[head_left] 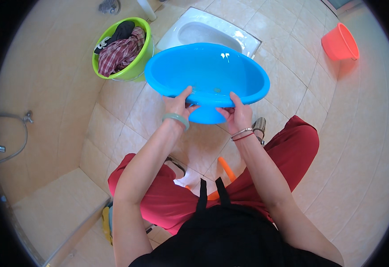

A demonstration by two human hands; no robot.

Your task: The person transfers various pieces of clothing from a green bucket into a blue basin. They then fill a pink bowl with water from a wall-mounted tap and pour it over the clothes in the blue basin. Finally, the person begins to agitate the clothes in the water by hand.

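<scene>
A large bright-blue plastic basin [203, 66] is in front of me, its near edge held in both hands. My left hand [176, 105], below a pale green bangle, is closed on the near rim left of its middle. To the right, my right hand [240, 116] grips the same rim, thumb on top and fingers underneath. The basin looks tilted, and part of its blue underside shows between my hands. A small greenish mark lies on its inside wall. Whether the basin touches the floor is hidden.
A lime-green bucket [148, 53] with checked and dark clothes [122, 50] stands left of the basin. Behind it lies a white squat toilet [194, 22]. A coral-red bucket [339, 42] is at the far right. A shower hose [25, 133] hangs along the left wall.
</scene>
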